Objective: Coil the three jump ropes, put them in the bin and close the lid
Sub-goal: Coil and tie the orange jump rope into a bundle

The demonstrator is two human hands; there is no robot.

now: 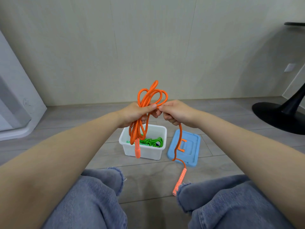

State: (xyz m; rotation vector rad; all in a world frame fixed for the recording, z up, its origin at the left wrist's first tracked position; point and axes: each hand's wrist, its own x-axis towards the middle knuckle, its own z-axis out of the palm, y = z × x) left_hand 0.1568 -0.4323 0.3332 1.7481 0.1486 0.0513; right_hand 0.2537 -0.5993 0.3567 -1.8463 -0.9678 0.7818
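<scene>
- Grey plank floor (148, 184): white bin (149, 152) holds green rope (152, 142); blue lid (189, 146) beside it.
- Left hand (133, 114) grips coiled orange rope (148, 100).
- Right hand (176, 112) pinches its trailing end.

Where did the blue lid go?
In the head view, the blue lid lies flat on the floor just right of the open white bin, in front of the person's knees, with the tail of the orange jump rope trailing across it.
</scene>
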